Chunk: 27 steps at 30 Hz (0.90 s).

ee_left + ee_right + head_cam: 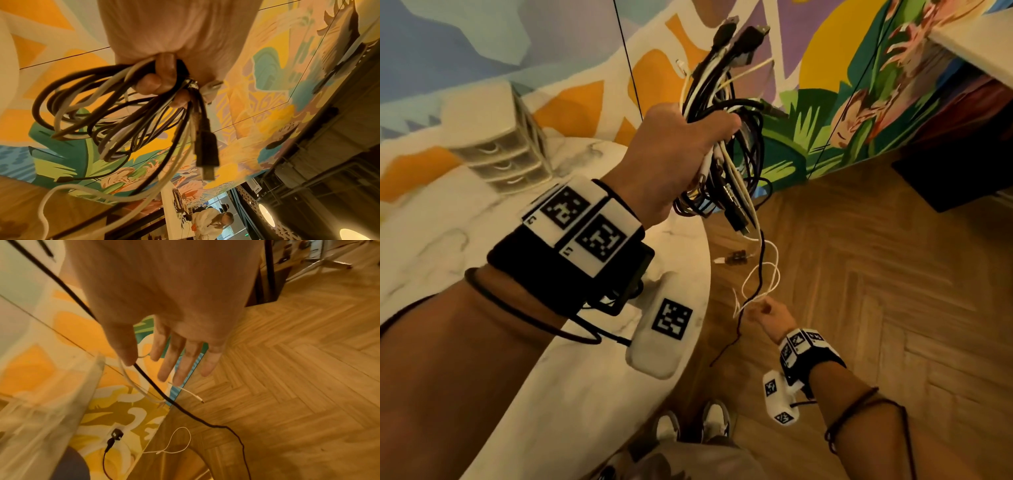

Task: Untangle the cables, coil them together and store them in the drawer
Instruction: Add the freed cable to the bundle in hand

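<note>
My left hand (709, 137) is raised beside the table edge and grips a loose bundle of black and white cables (722, 102). In the left wrist view its fingers (162, 81) curl round the loops (115, 116), and a black USB plug (206, 151) hangs from them. A thin white cable (774, 263) and a black cable (758, 274) trail down from the bundle to my right hand (765, 310). In the right wrist view that hand (152, 363) has straight, spread fingers, and the black cable (156, 391) and white cable (131, 381) run past its thumb. A small drawer unit (496, 147) stands on the table.
The round marble table (482, 240) is at my left, herringbone wood floor (876, 274) below. A painted mural wall stands ahead, with a dark box (955, 178) at its foot. Another white cable (180, 439) lies on the floor near a plug (116, 434) in the wall.
</note>
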Tool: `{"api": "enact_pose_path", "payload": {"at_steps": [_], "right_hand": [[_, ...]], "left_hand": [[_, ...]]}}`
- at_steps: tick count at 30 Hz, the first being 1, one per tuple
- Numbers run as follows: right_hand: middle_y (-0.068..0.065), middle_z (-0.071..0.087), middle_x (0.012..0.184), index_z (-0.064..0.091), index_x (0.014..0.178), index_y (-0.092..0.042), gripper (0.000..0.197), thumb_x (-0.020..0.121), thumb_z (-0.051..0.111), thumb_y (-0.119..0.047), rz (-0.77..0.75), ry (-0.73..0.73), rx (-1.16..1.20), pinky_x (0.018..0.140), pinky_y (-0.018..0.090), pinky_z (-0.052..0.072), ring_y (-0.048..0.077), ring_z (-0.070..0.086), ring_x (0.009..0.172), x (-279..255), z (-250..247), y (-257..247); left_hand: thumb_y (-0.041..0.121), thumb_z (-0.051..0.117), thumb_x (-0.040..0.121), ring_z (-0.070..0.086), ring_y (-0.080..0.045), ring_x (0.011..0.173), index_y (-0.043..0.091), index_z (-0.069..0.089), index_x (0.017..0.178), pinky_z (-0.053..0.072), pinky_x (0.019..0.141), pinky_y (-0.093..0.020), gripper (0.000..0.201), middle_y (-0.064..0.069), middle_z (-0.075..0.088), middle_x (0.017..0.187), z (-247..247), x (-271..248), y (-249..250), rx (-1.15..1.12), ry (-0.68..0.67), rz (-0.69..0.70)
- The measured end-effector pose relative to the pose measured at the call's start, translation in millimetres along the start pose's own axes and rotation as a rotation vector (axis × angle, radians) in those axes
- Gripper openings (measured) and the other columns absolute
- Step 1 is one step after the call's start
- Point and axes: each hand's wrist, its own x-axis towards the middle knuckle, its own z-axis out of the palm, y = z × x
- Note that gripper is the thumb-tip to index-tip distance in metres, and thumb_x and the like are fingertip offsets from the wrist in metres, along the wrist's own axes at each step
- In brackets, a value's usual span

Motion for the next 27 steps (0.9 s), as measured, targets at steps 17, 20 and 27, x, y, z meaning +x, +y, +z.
{"api": "enact_pose_path", "payload": {"at_steps": [17, 20, 27], "right_hand": [[0.004, 0.066, 0.085, 0.060, 0.082, -0.014, 0.015, 0.094, 0.053, -0.009, 0.172, -0.047, 0.506, 0.073, 0.030, 0.044, 0.013, 0.062, 0.079, -2.4, 30.1, -30.4], [0.004, 0.068, 0.092, 0.057, 0.088, -0.015, 0.012, 0.095, 0.047, -0.016, 0.238, -0.009, 0.709, 0.072, 0.032, 0.039, 0.017, 0.064, 0.088, -2.0, 29.4, -30.1], [0.005, 0.064, 0.068, 0.042, 0.078, -0.014, 0.022, 0.091, 0.051, 0.002, 0.158, 0.147, 1.079, 0.080, 0.035, 0.053, 0.027, 0.070, 0.080, -3.3, 15.5, -40.2]], "left_hand": [[0.035, 0.070, 0.074, 0.056, -0.022, 0.065, -0.005, 0.063, 0.096, 0.051, 0.061, -0.035, 0.046, -0.013, 0.056, 0.076, -13.2, 11.4, -22.1, -0.017, 0.119, 0.005], [0.028, 0.069, 0.081, 0.056, -0.021, 0.063, -0.007, 0.064, 0.095, 0.048, 0.055, -0.029, 0.038, -0.012, 0.055, 0.074, -11.0, 11.5, -28.8, -0.029, 0.121, -0.011], [0.021, 0.066, 0.085, 0.058, -0.010, 0.049, 0.002, 0.062, 0.081, 0.044, 0.045, -0.017, 0.020, -0.007, 0.054, 0.065, -6.4, 8.0, -29.4, -0.072, 0.073, -0.025]]}}
